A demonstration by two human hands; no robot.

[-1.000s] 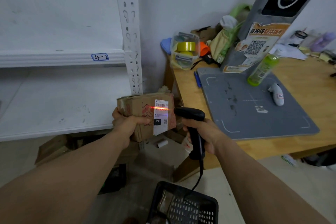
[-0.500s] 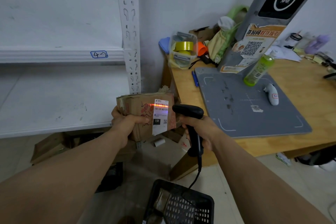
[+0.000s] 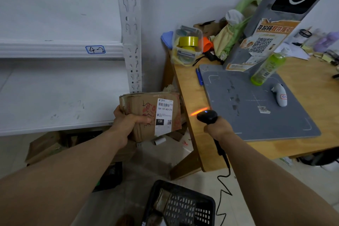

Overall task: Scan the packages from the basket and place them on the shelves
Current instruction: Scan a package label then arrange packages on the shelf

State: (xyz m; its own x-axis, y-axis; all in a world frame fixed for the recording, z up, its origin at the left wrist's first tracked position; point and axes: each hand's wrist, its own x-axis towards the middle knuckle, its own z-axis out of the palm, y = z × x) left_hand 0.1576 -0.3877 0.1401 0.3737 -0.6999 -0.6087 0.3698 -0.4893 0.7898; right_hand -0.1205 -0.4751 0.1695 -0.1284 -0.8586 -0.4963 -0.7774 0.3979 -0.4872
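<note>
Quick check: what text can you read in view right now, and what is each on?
"4-2": handwritten tag on the shelf edge.
"15H-159-A03-210": white label on the cardboard package.
"15H": black box on that label.
Too blurred to read: orange poster headline, green bottle label, small print.

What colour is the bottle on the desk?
The bottle is bright green, seen best in the head view.

Parcel pickup station — white shelving (image 3: 55, 49) tagged 4-2, QR-code scanning kiosk (image 3: 262, 14)
</note>
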